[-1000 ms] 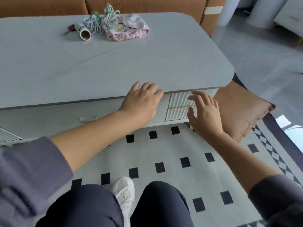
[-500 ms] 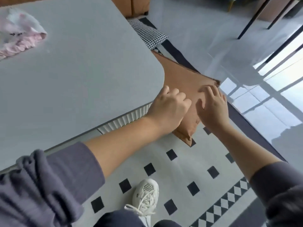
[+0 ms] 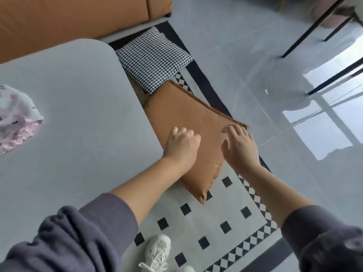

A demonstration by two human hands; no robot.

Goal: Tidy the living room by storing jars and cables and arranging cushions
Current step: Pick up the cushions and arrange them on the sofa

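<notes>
Reaching down beside the surface [image 3: 78, 114], both hands meet the tan cushion [image 3: 188, 114], which lies flat on the rug [image 3: 196, 224], its near side under the surface's end. The left hand [image 3: 181, 146] rests on it with fingers curled; whether they pinch fabric cannot be told. The right hand [image 3: 239, 148] is spread at the outer edge, judged ready to lift. Beyond, the houndstooth cushion [image 3: 155, 57] lies short of the sofa [image 3: 68, 16], the likely destination.

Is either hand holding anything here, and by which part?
Cannot be told. The left hand lies curled on the brown cushion, perhaps pinching fabric; the right hand is open over its far corner.
</notes>
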